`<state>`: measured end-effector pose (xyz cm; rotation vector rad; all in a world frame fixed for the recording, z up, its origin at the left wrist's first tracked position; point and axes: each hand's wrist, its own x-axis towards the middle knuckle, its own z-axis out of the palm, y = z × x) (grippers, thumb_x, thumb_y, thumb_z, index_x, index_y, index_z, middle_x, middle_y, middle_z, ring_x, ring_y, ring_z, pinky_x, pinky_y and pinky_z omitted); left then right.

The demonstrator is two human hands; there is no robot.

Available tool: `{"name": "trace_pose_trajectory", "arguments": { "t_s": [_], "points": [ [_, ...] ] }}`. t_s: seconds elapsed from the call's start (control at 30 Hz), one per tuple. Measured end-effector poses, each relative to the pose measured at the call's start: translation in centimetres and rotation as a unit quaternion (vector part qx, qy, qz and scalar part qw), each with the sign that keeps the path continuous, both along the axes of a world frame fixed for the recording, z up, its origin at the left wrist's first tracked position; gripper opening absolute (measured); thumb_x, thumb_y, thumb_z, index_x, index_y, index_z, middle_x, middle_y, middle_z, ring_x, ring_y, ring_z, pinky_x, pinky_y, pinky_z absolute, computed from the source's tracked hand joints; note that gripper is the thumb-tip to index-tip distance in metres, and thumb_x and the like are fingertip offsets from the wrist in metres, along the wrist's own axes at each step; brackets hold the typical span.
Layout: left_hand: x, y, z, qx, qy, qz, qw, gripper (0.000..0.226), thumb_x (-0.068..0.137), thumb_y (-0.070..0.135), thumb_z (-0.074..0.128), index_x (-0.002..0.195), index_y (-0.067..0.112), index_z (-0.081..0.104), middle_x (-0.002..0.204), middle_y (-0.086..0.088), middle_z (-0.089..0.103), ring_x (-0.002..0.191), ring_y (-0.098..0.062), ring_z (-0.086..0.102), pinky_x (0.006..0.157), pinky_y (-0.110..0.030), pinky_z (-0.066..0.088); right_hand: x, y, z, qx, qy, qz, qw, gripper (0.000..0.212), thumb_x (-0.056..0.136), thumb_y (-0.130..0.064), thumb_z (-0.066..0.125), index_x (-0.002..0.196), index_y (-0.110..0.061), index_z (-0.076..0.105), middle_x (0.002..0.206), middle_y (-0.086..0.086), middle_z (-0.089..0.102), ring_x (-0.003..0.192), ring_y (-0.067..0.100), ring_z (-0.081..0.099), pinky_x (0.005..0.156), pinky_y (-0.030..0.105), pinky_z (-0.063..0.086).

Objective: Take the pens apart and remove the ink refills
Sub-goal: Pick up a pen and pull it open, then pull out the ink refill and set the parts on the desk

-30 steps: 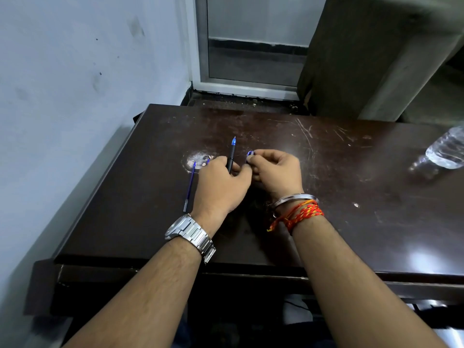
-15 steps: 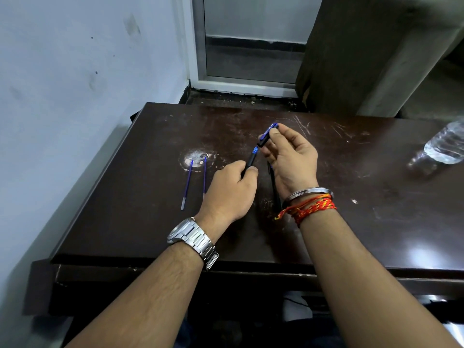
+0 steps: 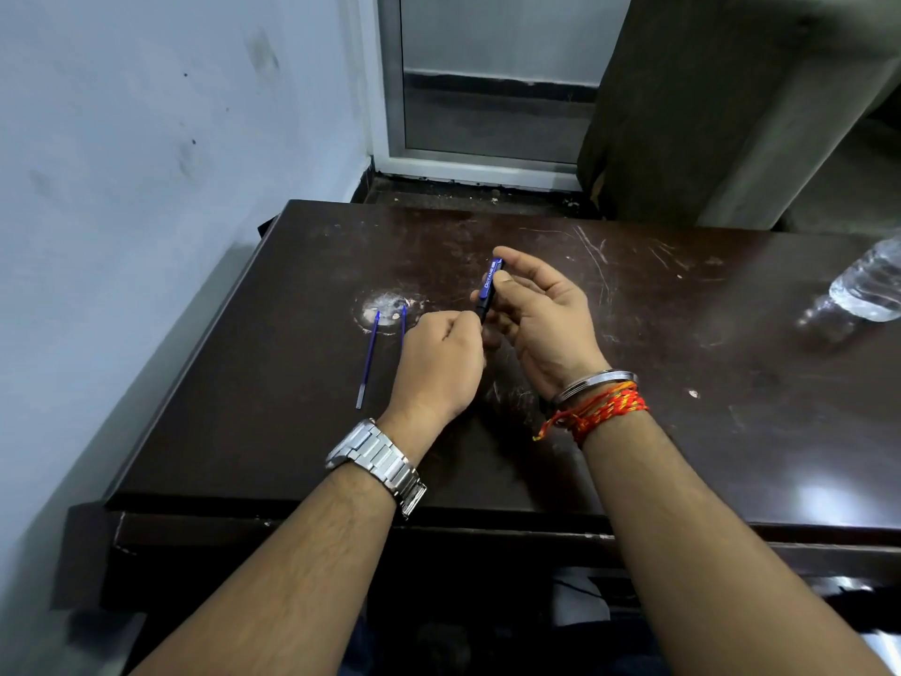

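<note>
1. On the dark table, two blue ink refills lie side by side left of the hands, apparently already extracted.
2. One blue pen is held above the table, seemingly not yet dismantled; its refill appears outstanding.
3. Right hand pinches the pen's upper part between thumb and forefinger.
4. Left hand is closed on the pen's lower end, directly below the right; its fingers are hidden.

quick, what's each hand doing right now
Left hand: closed, pinching the lower end of the blue pen.
Right hand: holding the pen's upper part.
</note>
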<state>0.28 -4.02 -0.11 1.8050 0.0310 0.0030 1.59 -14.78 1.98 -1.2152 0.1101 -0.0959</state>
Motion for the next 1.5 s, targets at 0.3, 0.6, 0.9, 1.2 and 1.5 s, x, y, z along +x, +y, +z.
{"name": "trace_pose_trajectory", "arguments": {
  "t_s": [0.3, 0.6, 0.9, 1.2, 1.5],
  "points": [
    [-0.7, 0.0, 1.7, -0.3, 0.206, -0.115, 0.924, 0.031, 0.105, 0.023, 0.039, 0.085, 0.01, 0.059, 0.053, 0.003, 0.046, 0.04, -0.01, 0.042, 0.039, -0.019, 0.035, -0.1, 0.2, -0.2, 0.006, 0.022, 0.011, 1.0, 0.014, 0.095, -0.018, 0.063, 0.109, -0.016, 0.065, 0.074, 0.003, 0.068, 0.047, 0.012, 0.056, 0.036, 0.021, 0.043],
    [-0.9, -0.1, 2.3, -0.353, 0.245, -0.096, 0.898, 0.033, 0.107, 0.027, 0.036, 0.081, 0.015, 0.053, 0.049, 0.008, 0.035, 0.033, -0.003, 0.025, 0.031, -0.01, 0.018, -0.1, -0.1, 0.0, 0.035, 0.014, 0.031, 0.999, 0.017, 0.099, -0.009, 0.055, 0.114, -0.006, 0.06, 0.083, 0.008, 0.066, 0.066, 0.013, 0.067, 0.049, 0.02, 0.054],
    [-1.0, -0.2, 2.0, -0.352, 0.244, -0.086, 0.9, 0.035, 0.107, 0.027, 0.035, 0.079, 0.015, 0.052, 0.05, 0.008, 0.035, 0.033, -0.003, 0.025, 0.032, -0.01, 0.016, 0.0, -0.1, -0.4, -0.01, 0.008, 0.017, 1.0, 0.022, 0.094, -0.007, 0.062, 0.116, -0.002, 0.062, 0.078, 0.008, 0.069, 0.065, 0.014, 0.069, 0.051, 0.021, 0.053],
    [-0.3, -0.5, 1.4, -0.296, 0.166, -0.035, 0.94, 0.026, 0.107, 0.02, 0.038, 0.093, 0.008, 0.056, 0.064, -0.002, 0.042, 0.04, -0.008, 0.036, 0.035, -0.015, 0.024, -0.7, -0.5, -0.9, -0.039, 0.069, 0.045, 0.996, 0.03, 0.084, -0.015, 0.077, 0.103, 0.005, 0.066, 0.064, 0.012, 0.067, 0.04, 0.019, 0.057, 0.039, 0.03, 0.051],
    [0.0, -0.6, -0.3, -0.095, 0.087, -0.04, 0.991, 0.036, 0.101, 0.033, 0.053, 0.076, 0.015, 0.07, 0.057, -0.002, 0.061, 0.044, -0.012, 0.057, 0.04, -0.027, 0.046, 0.2, -2.0, -0.8, -0.156, 0.055, -0.008, 0.986, 0.012, 0.079, -0.013, 0.079, 0.07, -0.005, 0.076, 0.061, 0.012, 0.065, 0.049, 0.014, 0.061, 0.048, 0.025, 0.053]
  ]
}}
